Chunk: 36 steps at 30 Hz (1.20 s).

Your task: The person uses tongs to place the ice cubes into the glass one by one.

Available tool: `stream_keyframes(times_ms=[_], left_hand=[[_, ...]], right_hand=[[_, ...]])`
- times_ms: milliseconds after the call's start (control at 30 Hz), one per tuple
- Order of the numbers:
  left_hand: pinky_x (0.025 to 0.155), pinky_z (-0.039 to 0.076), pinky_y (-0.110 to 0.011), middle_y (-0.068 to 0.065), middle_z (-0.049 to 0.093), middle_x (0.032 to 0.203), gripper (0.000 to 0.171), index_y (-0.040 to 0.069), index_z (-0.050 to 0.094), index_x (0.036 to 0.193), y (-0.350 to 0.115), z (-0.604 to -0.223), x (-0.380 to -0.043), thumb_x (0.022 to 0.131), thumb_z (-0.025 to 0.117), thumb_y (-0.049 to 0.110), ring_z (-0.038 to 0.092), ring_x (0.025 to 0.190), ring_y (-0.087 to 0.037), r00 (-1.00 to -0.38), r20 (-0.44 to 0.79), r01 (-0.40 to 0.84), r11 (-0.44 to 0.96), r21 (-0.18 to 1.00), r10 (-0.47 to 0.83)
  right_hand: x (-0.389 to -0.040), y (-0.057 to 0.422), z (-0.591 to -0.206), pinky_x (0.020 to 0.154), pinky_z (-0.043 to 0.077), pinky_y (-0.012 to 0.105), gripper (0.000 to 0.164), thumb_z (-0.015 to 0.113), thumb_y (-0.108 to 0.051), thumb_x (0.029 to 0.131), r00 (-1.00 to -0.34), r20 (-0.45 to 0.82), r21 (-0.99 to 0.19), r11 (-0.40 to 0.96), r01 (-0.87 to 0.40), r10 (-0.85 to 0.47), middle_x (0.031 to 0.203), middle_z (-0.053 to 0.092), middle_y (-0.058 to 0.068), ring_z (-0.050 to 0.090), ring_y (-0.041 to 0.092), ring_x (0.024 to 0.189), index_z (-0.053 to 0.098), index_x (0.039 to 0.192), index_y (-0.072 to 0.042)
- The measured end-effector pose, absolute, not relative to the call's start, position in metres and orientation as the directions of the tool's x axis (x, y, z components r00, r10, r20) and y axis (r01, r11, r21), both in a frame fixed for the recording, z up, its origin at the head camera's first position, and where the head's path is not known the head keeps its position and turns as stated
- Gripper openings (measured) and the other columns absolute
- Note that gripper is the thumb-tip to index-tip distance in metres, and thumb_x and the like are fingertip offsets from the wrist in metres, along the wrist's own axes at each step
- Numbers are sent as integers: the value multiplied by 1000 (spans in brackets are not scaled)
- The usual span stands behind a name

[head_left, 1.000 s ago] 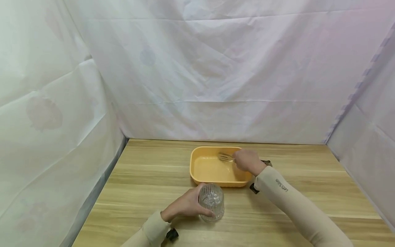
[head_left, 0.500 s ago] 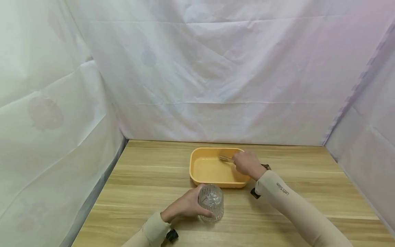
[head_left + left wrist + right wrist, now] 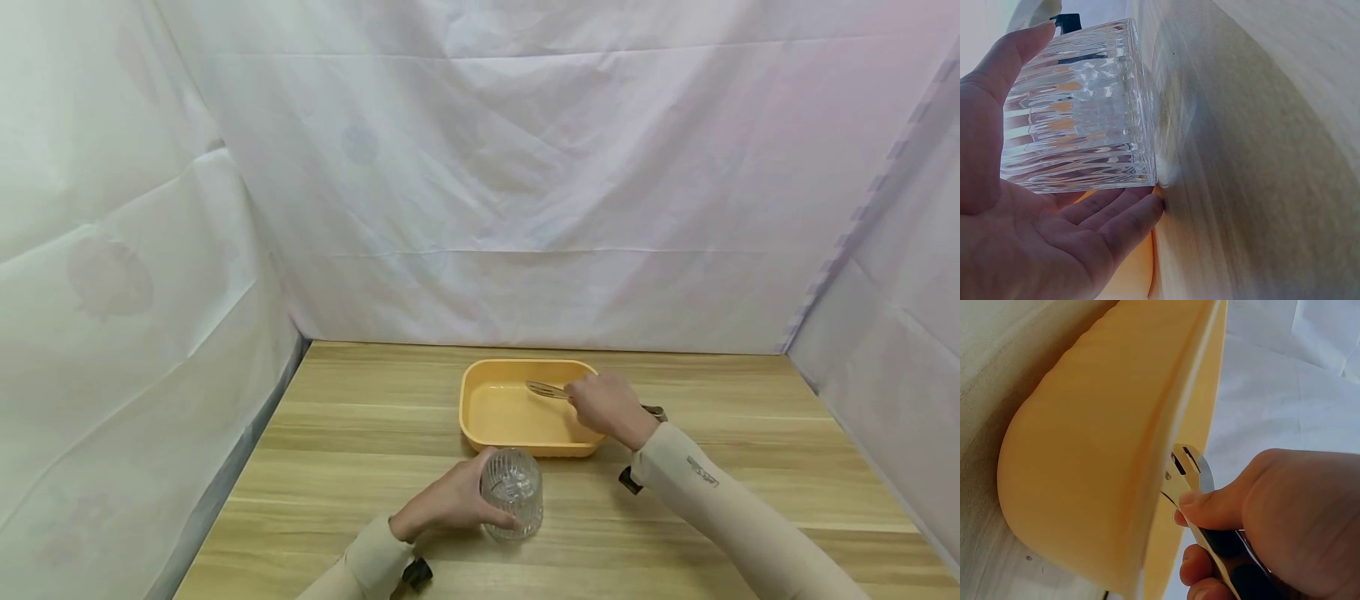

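Observation:
A ridged clear glass (image 3: 512, 493) stands on the wooden table, and my left hand (image 3: 456, 497) holds it from the left. In the left wrist view the thumb lies along one side of the ridged wall (image 3: 1085, 112), while the fingers reach round the other side down to the tabletop. Farther back, my right hand (image 3: 609, 406) grips a slotted metal utensil (image 3: 546, 390), its slotted head over the inside of a yellow tub (image 3: 480, 442). The right wrist view shows my thumb against the shiny utensil (image 3: 1186, 481) beside the tub's rim; its dark handle runs into the palm.
The wooden tabletop (image 3: 360, 450) surrounds the tub and glass. White cloth hangs behind the table (image 3: 562, 208) and along the left (image 3: 112, 333) and right sides (image 3: 900, 350). The glass stands close in front of the tub's near rim.
My right hand has drawn slightly toward me and to the right, and the utensil's slotted head has turned to look narrower. My left hand and the glass have stayed put.

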<state>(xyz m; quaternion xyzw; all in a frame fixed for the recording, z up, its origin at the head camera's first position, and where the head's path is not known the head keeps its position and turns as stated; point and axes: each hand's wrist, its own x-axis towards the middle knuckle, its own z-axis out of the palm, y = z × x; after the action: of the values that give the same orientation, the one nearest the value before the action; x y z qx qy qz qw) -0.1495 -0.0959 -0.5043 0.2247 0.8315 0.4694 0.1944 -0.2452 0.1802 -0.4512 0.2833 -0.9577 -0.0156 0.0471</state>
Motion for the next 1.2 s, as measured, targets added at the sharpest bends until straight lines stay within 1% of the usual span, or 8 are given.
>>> stream_keyframes(times_ms=[167,333,500,667,900,967,1100,1200], left_hand=[[94,48,-32,3,62,119,83,20,47,135,-96,-505,-150,67,92,34,60,108,-13,-821,-104,206,462,863,561],[94,48,-32,5,62,118,83,22,47,135,-96,-506,-149,66,92,35,59,108,-11,-822,-105,208,467,859,560],[96,46,-33,7,62,119,84,23,48,134,-95,-505,-149,65,92,34,59,110,-10,-825,-110,197,464,863,555],[97,46,-34,7,62,119,84,24,48,134,-95,-505,-149,65,92,35,59,110,-11,-824,-115,193,466,864,555],[95,47,-33,7,60,122,91,25,44,141,-95,-504,-149,65,92,40,58,111,-11,-819,-115,202,469,860,563],[95,47,-33,7,60,122,90,25,44,140,-95,-503,-149,65,92,41,58,111,-11,-818,-114,205,470,859,564],[95,48,-33,7,60,123,91,26,44,141,-94,-502,-149,65,92,41,58,111,-11,-819,-119,203,477,855,561],[95,48,-34,6,60,123,92,26,43,142,-94,-502,-150,65,92,42,58,112,-12,-819,-124,200,482,853,560]], right_hand=[[-239,182,-445,44,27,24,16,68,-12,92,-812,131,54,822,-567,-569,51,42,-5,31,8,45,66,77,-15],[-234,186,-436,42,32,24,5,70,-12,91,-803,157,60,817,-573,-575,56,51,-5,38,8,45,71,87,-15],[-230,189,-426,42,35,27,5,69,-13,91,-795,196,47,815,-577,-574,57,54,-4,41,9,47,70,87,-15],[-224,193,-419,43,33,25,5,68,-15,93,-777,230,62,806,-589,-585,58,54,-5,39,6,46,69,89,-15],[-216,196,-409,44,24,24,13,69,-14,92,-732,310,87,784,-614,-607,51,39,-9,30,6,43,63,81,-17],[-213,196,-405,44,24,23,11,69,-14,92,-720,330,81,778,-623,-611,52,39,-10,30,5,43,65,83,-17],[-206,196,-397,44,28,22,4,69,-13,92,-701,353,72,765,-640,-619,55,46,-10,31,3,43,70,91,-17],[-200,195,-392,44,27,22,5,69,-14,93,-692,357,71,757,-649,-627,56,46,-10,31,3,44,68,89,-18]])
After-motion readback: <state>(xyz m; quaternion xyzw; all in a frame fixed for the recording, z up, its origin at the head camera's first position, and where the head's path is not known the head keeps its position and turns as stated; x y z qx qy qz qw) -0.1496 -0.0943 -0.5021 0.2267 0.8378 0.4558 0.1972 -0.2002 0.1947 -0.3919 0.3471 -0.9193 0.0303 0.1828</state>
